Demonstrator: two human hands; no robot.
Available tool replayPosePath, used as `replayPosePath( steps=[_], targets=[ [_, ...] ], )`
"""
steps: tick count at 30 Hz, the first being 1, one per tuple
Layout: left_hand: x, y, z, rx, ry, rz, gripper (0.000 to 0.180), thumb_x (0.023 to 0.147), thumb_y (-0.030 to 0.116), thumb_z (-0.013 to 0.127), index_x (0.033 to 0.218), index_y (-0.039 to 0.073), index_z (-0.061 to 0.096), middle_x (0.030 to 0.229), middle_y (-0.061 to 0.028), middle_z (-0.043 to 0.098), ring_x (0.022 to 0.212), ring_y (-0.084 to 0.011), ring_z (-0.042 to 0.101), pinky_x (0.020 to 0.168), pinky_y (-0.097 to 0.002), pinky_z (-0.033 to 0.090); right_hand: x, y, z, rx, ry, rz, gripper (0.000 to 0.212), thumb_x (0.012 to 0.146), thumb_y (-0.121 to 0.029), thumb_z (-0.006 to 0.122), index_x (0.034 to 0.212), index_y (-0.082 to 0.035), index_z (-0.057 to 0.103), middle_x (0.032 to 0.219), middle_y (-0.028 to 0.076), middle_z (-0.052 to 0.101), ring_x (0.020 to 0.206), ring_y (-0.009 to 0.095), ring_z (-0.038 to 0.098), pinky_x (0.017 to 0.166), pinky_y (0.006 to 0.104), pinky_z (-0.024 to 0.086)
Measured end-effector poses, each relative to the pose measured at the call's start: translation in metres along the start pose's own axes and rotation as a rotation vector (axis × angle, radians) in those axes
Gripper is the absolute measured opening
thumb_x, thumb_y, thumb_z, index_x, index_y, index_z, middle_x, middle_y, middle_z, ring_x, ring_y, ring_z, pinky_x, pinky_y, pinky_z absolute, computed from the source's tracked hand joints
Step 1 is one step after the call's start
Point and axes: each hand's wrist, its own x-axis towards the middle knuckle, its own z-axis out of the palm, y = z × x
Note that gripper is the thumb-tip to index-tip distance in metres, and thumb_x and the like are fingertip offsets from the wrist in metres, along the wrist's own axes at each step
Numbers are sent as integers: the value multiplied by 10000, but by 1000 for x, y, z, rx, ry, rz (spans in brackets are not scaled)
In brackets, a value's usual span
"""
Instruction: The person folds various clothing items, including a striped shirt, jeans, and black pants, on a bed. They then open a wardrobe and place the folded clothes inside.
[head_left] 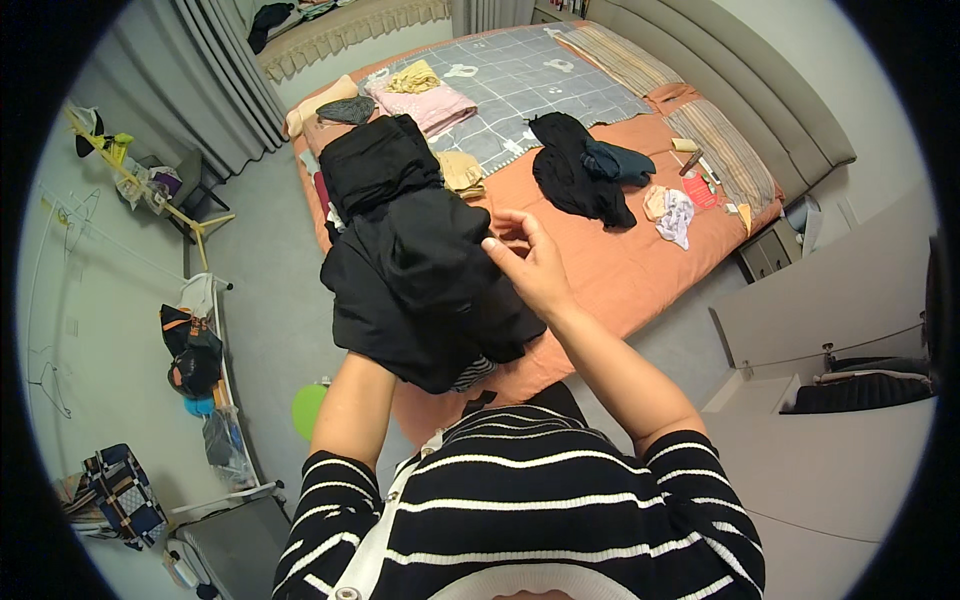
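A bunched black garment (430,275) hangs over my left forearm, and its folds hide my left hand and fingers. My right hand (530,255) is at the garment's right edge, thumb and fingers apart, the thumb tip close against the cloth; whether it touches cannot be told. Just beyond lies a folded black garment (380,160) on a pile at the bed's left side. Beside that pile sits a folded beige cloth (460,173). A bit of striped cloth (474,373) shows beneath the black garment's lower edge.
On the orange bed sheet (600,270) lie loose dark clothes (580,170), a folded pink blanket (430,105) and small items near the striped pillows (730,150). A clothes stand (200,225) and a rack with bags (195,350) line the left. A cabinet (830,450) stands right.
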Motion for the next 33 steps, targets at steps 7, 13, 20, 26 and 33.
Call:
replayPosePath(
  steps=[7, 13, 20, 26, 33],
  targets=[
    [-4, -3, 6, -24, -47, -1, 396, 868, 202, 522, 1236, 54, 510, 1233, -91, 528, 1143, -222, 482, 995, -334, 353, -10, 17, -6, 119, -147, 208, 406, 882, -71, 532, 1269, 24, 453, 1146, 88, 597, 1037, 187, 563, 944, 313, 414],
    [-13, 7, 24, 1, -84, 49, 401, 867, 209, 524, 1237, 55, 509, 1236, -93, 526, 1148, -226, 480, 999, -337, 351, 15, -38, 5, 149, 33, -64, 266, 965, -174, 433, 1105, 27, 536, 1120, 107, 584, 1043, 196, 540, 906, 316, 423],
    [-23, 10, 18, 33, -5, 55, 407, 866, 216, 525, 1240, 57, 507, 1240, -95, 524, 1153, -230, 477, 1003, -340, 347, -20, -54, 78, -467, -1032, -146, 232, 832, -214, 624, 982, -39, 597, 923, 136, 650, 859, 254, 632, 769, 358, 474],
    [-8, -11, -25, 96, 74, -9, 411, 865, 223, 527, 1242, 58, 506, 1244, -97, 523, 1158, -233, 475, 1007, -343, 344, -8, -31, 15, -223, -291, -22, 265, 807, -110, 669, 1051, -27, 609, 933, 87, 652, 816, 180, 628, 736, 304, 496],
    [-10, -12, 0, 60, -55, 12, 417, 864, 231, 528, 1244, 59, 505, 1248, -100, 521, 1164, -237, 472, 1011, -346, 341, -9, 77, -7, -570, -248, -197, 460, 777, -134, 652, 1207, -23, 532, 1144, 178, 587, 1077, 319, 551, 924, 370, 432]
  ],
)
